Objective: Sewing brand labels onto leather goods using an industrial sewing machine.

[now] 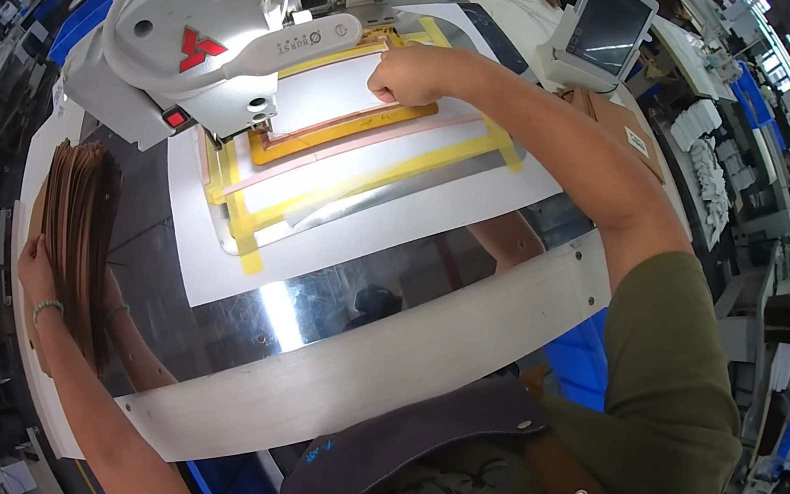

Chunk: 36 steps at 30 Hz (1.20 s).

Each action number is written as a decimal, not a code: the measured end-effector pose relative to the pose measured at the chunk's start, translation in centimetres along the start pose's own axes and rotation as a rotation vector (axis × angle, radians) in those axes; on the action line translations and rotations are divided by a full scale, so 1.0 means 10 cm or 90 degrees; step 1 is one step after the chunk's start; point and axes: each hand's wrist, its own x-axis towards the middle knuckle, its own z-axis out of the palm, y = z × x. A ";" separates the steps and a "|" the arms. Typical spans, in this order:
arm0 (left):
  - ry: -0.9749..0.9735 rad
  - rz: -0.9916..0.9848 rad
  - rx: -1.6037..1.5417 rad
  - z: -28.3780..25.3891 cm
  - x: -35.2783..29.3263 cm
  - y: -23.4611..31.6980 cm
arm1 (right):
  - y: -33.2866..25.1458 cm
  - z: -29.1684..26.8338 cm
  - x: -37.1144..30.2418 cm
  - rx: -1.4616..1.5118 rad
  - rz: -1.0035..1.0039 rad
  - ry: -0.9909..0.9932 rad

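Observation:
My left hand (35, 269) is closed round the near left side of a stack of thin brown pieces (80, 223), standing on edge at the table's left. Its fingertips are partly hidden by the stack. My right hand (409, 75) is closed in a fist over the right end of a yellow clamp frame (346, 126) beneath the sewing machine head (171, 8). Whatever its fingers pinch is hidden. Under the frame lies a white sheet (314, 246) with yellow tape (372, 195) along its inner border.
A polished dark metal tabletop (202, 326) mirrors my arms; a pale curved edge strip (379, 361) runs along its front. A control screen (611, 25) stands at the far right, with a brown cardboard piece (623, 133) near it. Blue bins (581, 359) show below the table.

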 end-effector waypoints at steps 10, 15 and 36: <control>0.121 -0.262 -0.356 -0.03 0.19 -0.11 | 0.04 0.09 -0.62 0.222 0.002 0.575; 0.286 0.037 -0.071 -0.48 -0.12 0.63 | -0.29 0.34 -0.92 0.237 -0.049 0.543; -0.069 0.595 0.054 -0.33 -2.60 1.87 | -1.95 0.63 0.23 -0.162 -0.338 0.629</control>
